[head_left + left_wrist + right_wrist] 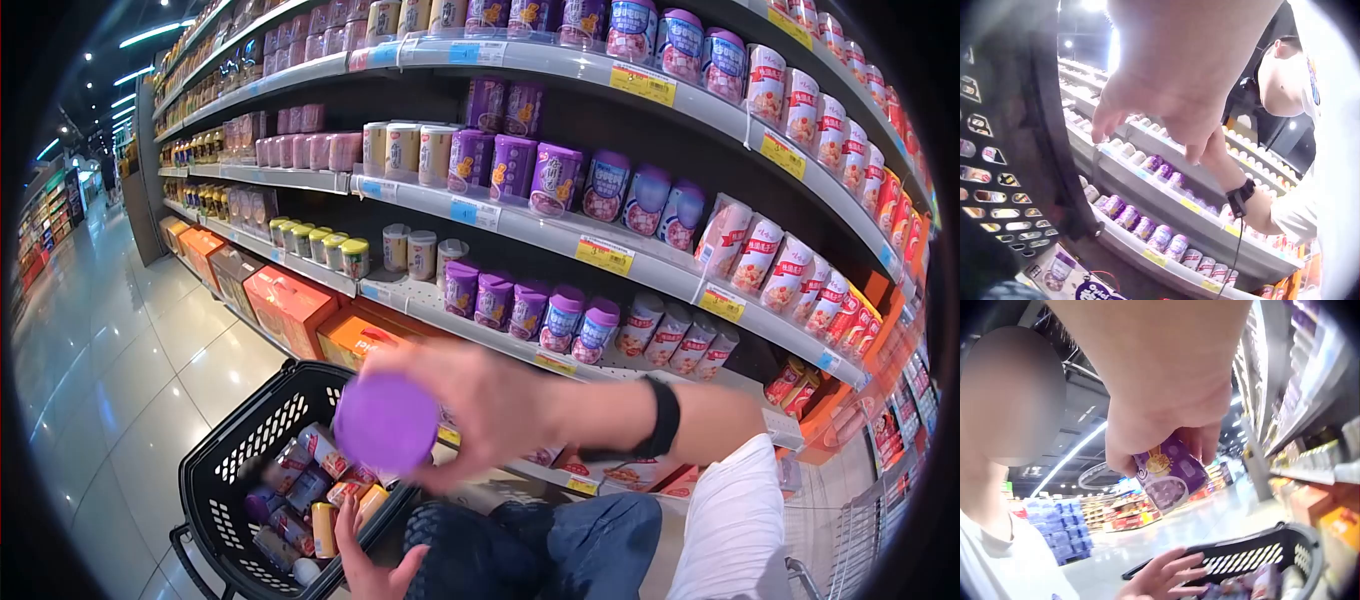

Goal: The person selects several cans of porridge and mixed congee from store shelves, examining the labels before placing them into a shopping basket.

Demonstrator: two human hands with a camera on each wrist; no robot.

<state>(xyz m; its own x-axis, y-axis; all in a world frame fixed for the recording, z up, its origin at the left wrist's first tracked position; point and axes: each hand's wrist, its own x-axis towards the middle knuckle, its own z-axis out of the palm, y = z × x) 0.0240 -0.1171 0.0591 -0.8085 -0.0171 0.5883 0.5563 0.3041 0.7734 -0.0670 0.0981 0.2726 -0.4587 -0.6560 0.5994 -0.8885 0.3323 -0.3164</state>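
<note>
My right hand (490, 405) grips a purple can (388, 425) with its lid towards the head camera. It holds the can up over the near side of a black shopping basket (200, 515). In the right wrist view, fingers and thumb wrap the can (1175, 475), and its printed label shows. Several cans and jars (305, 480) lie jumbled in the basket, among them a yellow one (324, 530). Lower down, my left hand (375, 565) is held at the basket's near rim, fingers spread and nothing in them.
Supermarket shelves (480, 200) curve across the front, packed with cans. Orange and red gift boxes (290, 303) line the floor under the lowest shelf. A tiled aisle (125, 340) runs along the left. A metal shopping cart (855, 540) stands at the lower right.
</note>
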